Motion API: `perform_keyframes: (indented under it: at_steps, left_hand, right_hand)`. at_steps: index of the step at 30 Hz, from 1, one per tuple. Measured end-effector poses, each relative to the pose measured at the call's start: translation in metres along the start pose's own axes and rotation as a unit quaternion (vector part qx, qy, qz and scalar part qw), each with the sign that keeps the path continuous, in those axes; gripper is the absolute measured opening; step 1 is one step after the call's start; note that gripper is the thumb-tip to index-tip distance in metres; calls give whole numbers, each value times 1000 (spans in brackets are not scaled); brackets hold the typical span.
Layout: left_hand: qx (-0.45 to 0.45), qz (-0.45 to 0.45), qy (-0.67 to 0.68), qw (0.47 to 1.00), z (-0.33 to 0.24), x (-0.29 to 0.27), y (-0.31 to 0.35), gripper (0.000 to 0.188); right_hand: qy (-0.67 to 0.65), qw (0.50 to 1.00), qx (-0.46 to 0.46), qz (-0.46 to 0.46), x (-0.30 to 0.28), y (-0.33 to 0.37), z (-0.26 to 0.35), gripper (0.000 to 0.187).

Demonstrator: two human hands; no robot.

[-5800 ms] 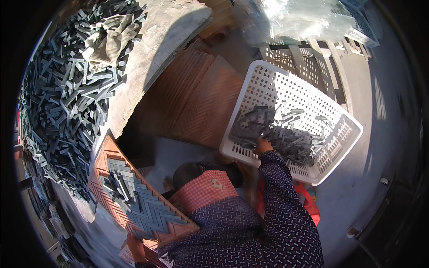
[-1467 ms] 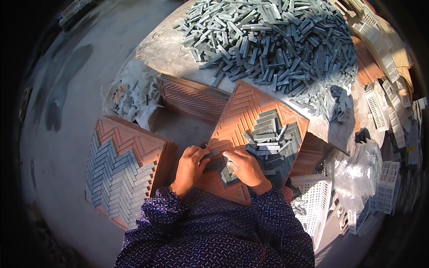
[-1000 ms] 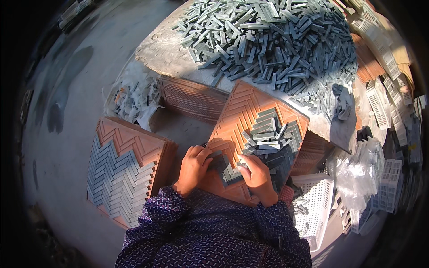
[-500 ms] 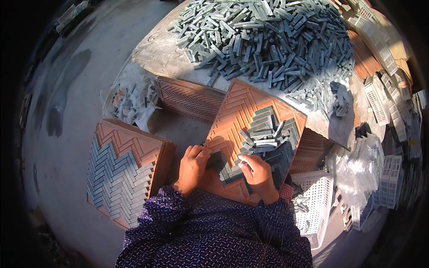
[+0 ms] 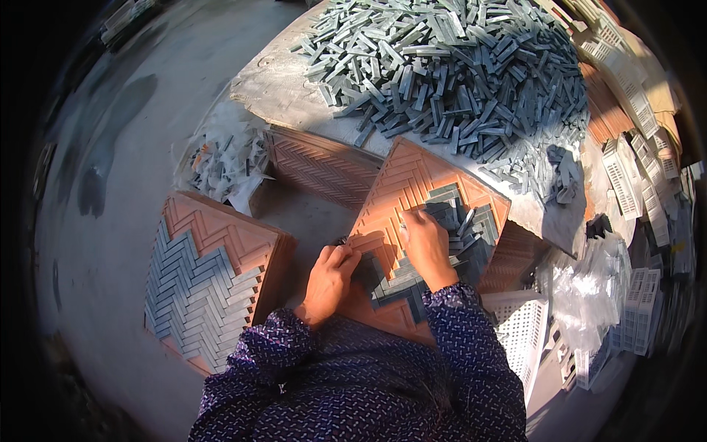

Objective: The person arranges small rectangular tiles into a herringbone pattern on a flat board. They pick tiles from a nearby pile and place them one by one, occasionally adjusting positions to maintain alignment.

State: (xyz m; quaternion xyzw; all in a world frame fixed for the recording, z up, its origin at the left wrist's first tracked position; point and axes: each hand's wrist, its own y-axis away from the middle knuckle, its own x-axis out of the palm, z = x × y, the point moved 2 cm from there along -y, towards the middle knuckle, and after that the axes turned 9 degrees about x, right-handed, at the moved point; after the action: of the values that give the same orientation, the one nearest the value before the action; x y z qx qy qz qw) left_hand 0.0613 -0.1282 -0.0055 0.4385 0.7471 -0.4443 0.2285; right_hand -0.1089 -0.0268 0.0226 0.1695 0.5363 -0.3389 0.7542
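An orange mould tray [image 5: 383, 177] with herringbone grooves lies tilted in front of me, propped against the table. Dark grey-green stone strips [image 5: 405, 283] fill part of its grooves, and a few loose strips [image 5: 467, 222] lie on top. My left hand [image 5: 329, 283] is closed at the tray's left edge, its fingertips bent out of sight. Over the middle of the tray, beside the loose strips, my right hand [image 5: 427, 247] is pinched closed. Whatever either hand holds is too hidden to name.
Behind the tray, a table [image 5: 276, 92] bears a big heap of stone strips [image 5: 442, 81]. To the left stands a stack of moulds, its top one [image 5: 221, 258] mostly filled with strips. A bag of scraps [image 5: 224, 158], white baskets [image 5: 526, 324] and clear plastic [image 5: 589, 287] are around.
My right hand has moved up and forward over the tray, from the near rows to beside the loose strips. The left hand stays at the tray's edge. The whole view has shifted slightly.
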Motion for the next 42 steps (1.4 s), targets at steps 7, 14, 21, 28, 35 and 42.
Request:
perform_keyframes:
  at_steps: [7,14,21,28,35,42]
  left_hand:
    - [-165,-43,182,968,14,0,10,28]
    - [-268,-66,338,900,35,22,23,14]
    - [-221,-61,351,908,41,23,22,9]
    - [-245,-56,360,899,36,24,17,9]
    - [-227,-57,340,911,38,25,17,8]
    - [-132,-124,130,975,15,2,9,20]
  right_hand:
    - [-292,947,72,109,-21,5,14,16]
    - [-297,923,124,211,0,5,3,13]
    - [-253,945,33,206,0,0,13,11]
    - [-185,966,-56,171,11,6,11,10]
    - [-151,973,-96,146,12,20,6,18]
    - [-222,975,21,-20,-46,48,-22,18]
